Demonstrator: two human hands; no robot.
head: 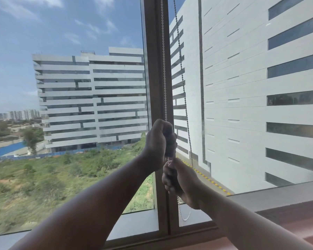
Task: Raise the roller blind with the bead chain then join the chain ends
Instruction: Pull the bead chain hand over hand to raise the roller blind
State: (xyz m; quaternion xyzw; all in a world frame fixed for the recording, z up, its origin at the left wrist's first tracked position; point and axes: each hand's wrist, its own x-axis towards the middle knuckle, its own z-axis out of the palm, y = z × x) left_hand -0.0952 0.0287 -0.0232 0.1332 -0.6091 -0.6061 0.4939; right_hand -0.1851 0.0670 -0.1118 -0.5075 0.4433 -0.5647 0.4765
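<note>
A white bead chain [163, 60] hangs down in front of the brown window post [154, 69]. My left hand [158, 141] is closed around this strand at mid height. Directly below it, my right hand [179, 179] grips the same strand. A second strand [183, 82] of the chain runs down just right of the post, free of both hands. The bottom loop of the chain [185, 216] dangles under my right hand near the sill. The roller blind itself is out of view above the frame.
Large window panes flank the post; white buildings [90, 98] and a green field [43, 177] lie outside. A reddish-brown sill [287, 213] runs along the lower right, and the brown bottom frame [193, 230] sits under the glass.
</note>
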